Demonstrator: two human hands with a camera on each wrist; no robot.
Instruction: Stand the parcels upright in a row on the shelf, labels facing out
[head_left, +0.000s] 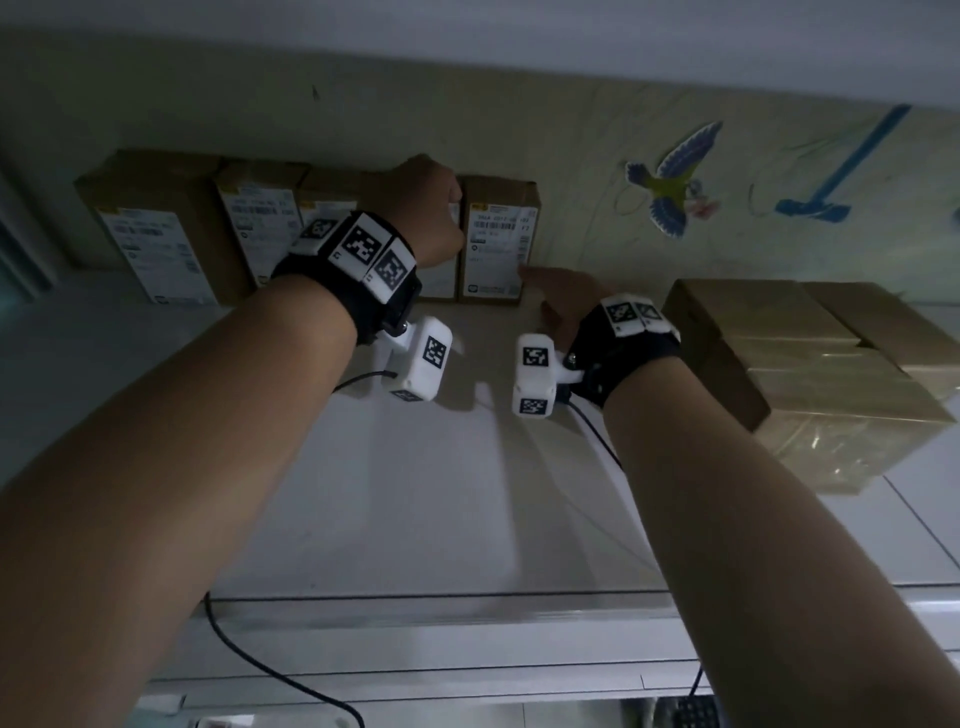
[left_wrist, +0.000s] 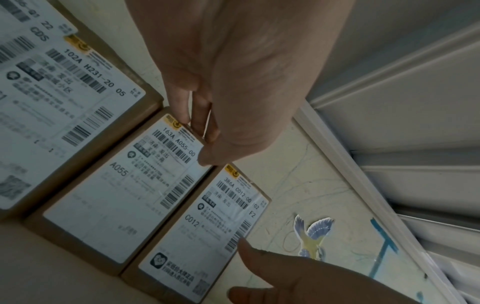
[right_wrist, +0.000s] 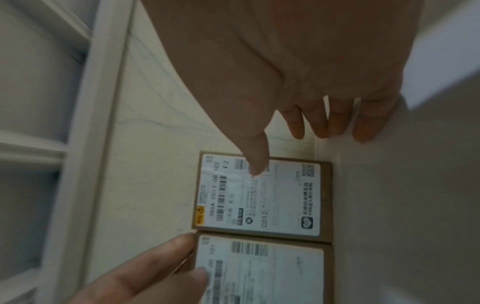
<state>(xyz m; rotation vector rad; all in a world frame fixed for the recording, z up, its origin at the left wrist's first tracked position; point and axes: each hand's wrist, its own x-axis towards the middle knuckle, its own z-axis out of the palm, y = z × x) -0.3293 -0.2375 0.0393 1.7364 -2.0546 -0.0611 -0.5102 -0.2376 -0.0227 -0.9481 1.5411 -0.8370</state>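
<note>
Several brown parcels with white labels stand upright in a row against the wall on the white shelf. My left hand grips the top of the A055 parcel, with its fingers curled over the top edge and the thumb on the label. To its right, touching it, stands the end parcel, C012. My right hand is beside that parcel's lower right corner. Its thumb touches the label and its fingers stretch past the parcel's side towards the wall.
A stack of taped brown boxes lies flat on the shelf to the right. A bird sticker and a blue drawing mark the wall behind. Bare shelf lies between the row and the stack. Cables trail from both wrists.
</note>
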